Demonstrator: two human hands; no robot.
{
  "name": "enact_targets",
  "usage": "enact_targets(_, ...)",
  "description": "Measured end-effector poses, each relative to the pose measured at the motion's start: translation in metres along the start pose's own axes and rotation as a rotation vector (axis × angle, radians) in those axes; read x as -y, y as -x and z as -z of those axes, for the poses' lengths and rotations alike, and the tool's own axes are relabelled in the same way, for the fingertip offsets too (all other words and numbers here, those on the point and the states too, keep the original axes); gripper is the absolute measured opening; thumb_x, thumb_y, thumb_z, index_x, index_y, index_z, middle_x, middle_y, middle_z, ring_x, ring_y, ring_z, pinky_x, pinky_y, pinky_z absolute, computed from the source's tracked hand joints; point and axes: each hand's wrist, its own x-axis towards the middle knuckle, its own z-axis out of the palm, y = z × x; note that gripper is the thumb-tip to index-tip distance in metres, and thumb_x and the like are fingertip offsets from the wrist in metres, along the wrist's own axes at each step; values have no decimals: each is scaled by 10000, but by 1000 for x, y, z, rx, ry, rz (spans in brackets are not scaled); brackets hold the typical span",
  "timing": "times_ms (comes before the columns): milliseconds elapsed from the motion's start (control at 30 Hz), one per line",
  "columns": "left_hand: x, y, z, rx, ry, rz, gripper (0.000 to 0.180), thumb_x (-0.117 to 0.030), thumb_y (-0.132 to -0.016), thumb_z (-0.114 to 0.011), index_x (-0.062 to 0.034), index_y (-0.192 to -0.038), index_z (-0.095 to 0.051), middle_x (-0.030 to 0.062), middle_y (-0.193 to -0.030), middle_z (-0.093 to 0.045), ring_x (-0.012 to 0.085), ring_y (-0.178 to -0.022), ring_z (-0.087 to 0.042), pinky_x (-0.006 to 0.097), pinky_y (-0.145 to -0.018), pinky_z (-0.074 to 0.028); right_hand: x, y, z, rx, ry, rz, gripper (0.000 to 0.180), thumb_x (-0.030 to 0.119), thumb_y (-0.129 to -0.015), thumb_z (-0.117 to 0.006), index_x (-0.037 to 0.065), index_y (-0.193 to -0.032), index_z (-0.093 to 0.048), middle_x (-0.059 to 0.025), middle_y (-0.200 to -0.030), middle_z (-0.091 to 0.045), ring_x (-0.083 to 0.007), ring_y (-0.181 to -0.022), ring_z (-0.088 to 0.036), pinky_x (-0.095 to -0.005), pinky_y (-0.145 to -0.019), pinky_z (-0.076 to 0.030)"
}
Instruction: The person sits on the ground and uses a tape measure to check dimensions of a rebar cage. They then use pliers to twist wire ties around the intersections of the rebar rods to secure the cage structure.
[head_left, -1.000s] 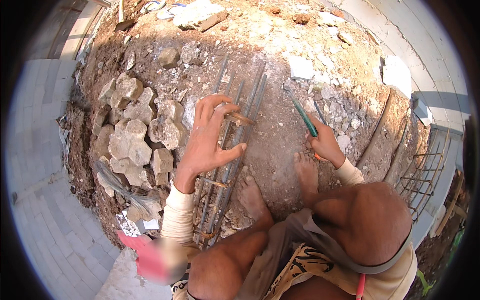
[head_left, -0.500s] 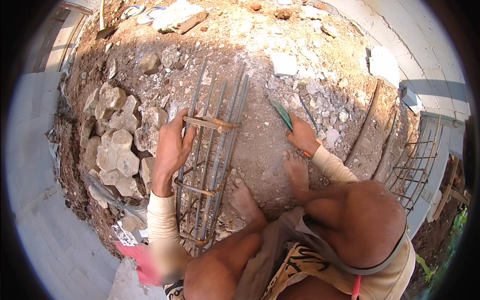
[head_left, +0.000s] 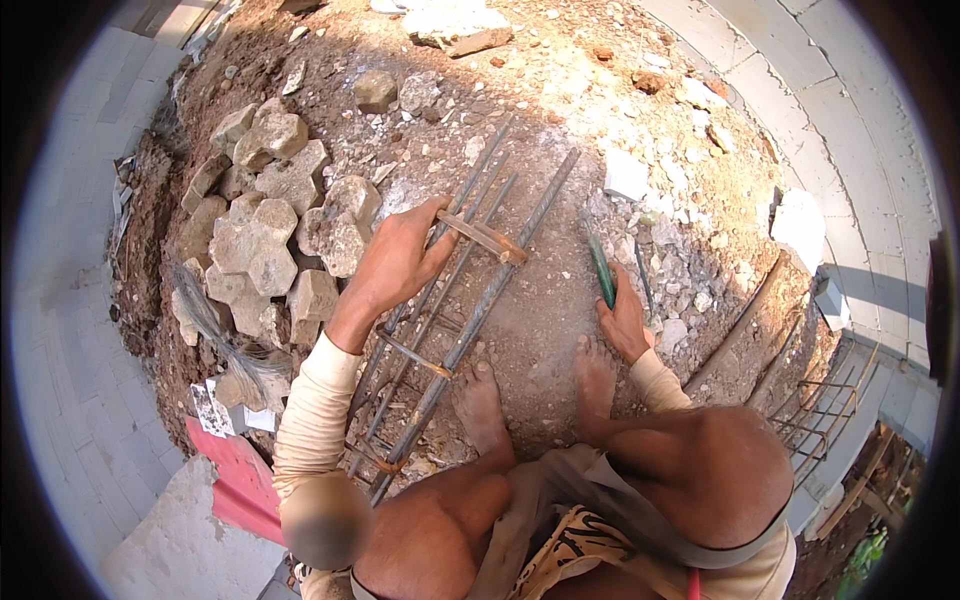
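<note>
A cage of rusty steel reinforcing bars (head_left: 480, 288) slants across the ground in front of my left knee. My left hand (head_left: 405, 252) is closed around its left side, with fingertips at the upper stirrup (head_left: 484, 236). That stirrup crosses the bars a little below their far ends. Over the soil to the right of the cage, my right hand (head_left: 625, 318) grips a slim dark-green tool (head_left: 600, 265). The tool's narrow end points away from me; its exact kind is unclear.
Broken paving blocks (head_left: 255, 245) are heaped at the left, with a bundle of grey wire (head_left: 225, 345) beside them. Gravel (head_left: 675, 265) lies right of my right hand. A second bar cage (head_left: 825, 415) stands along the right wall. A pink sheet (head_left: 235, 480) lies lower left.
The whole view has shifted, with the ground things now further right. The cage leans more to the right and its bars look turned. The green tool points more straight away from me.
</note>
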Motion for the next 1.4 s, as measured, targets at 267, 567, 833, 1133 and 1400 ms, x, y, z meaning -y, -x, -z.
enact_targets(267, -5, -8, -10, -20, 31, -36, 481, -195, -970, -643, 69, -1368, -585, 339, -1161, -696, 484, -1091, -689, 508, -946, -534, -62, -30, 12, -223, 342, 48, 553, 127, -950, -636, 71, -1461, -432, -257, -1172, -606, -407, -1095, -589, -511, -955, -466)
enact_targets(567, -1, -6, -6, 13, 34, -7, 476, -214, -975, -648, 72, -1352, -596, 325, -1170, -703, 476, -1103, -692, 498, -960, -536, 10, -102, -26, -104, 220, 449, 252, 135, -917, -691, 52, -1155, -703, -178, -1139, -612, -382, -1138, -575, -496, -989, -467)
enact_targets(833, 1, -10, -10, -4, 39, -18, 482, -244, -982, -657, 59, -1354, -606, 302, -1203, -711, 453, -1136, -695, 490, -999, -534, 3, -117, -30, -125, 213, 460, 175, 61, -860, -702, 50, -1034, -690, -126, -1047, -638, -362, -1041, -584, -472, -911, -484)
enact_targets(1133, 7, -3, -4, 16, 110, 14, 557, -316, -953, -741, -27, -1408, -604, 180, -1317, -696, 312, -1245, -669, 441, -1056, -531, 60, -44, 72, -199, -331, 71, 58, 65, -959, -690, 9, -972, -679, -98, -990, -730, -216, -936, -707, -367, -866, -546)
enact_targets(1400, 35, 0, 2, 72, 728, 476, 315, -293, -1068, -584, -58, -1244, -702, 20, -1093, -723, 101, -977, -658, 306, -896, -548, 215, -114, 134, 2, 28, 934, 127, -6, -832, -749, 22, -931, -674, -95, -1043, -730, -270, -1003, -679, -388, -861, -549)
